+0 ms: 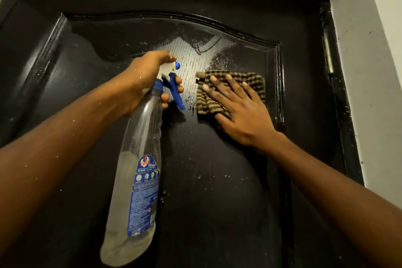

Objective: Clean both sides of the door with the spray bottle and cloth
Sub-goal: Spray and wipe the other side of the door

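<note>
Your left hand (139, 85) is clenched round the neck of the spray bottle (137, 154), a finger on its trigger; it looks light, nearly empty. Your right hand (237, 111) lies flat, fingers straight, pressing the soft, limp cloth (256, 81) against the wet, likely slick door (217, 180).

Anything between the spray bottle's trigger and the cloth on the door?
Nothing solid: in the head view, only a bare strip of door panel with wet droplets separates the spray bottle trigger from the cloth.
</note>
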The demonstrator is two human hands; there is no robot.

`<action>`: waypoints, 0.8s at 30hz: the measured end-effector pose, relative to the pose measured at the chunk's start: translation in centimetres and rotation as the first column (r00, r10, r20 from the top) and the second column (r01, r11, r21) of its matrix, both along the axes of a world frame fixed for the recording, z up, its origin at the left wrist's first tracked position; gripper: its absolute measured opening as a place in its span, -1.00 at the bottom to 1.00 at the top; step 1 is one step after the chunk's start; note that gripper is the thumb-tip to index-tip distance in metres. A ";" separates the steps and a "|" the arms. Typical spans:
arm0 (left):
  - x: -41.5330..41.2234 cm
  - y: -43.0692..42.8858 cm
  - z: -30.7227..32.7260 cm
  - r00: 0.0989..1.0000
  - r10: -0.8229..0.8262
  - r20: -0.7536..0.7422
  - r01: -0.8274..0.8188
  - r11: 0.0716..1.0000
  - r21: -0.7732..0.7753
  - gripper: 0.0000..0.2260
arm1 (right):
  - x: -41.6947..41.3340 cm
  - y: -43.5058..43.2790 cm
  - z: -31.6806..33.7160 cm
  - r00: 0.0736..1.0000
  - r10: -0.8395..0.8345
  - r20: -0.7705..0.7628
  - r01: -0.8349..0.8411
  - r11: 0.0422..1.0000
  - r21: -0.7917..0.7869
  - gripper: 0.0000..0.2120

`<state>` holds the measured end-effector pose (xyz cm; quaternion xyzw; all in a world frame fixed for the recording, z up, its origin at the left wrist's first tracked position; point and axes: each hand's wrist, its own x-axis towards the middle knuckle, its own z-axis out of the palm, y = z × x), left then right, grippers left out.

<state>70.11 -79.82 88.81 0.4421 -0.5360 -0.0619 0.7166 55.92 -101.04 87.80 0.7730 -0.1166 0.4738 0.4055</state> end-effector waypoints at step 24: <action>10.8 7.3 1.4 0.997 -0.067 0.041 0.069 0.996 -0.049 -0.74 | 9.6 6.5 0.3 0.999 -0.009 0.042 0.008 0.999 0.034 -0.37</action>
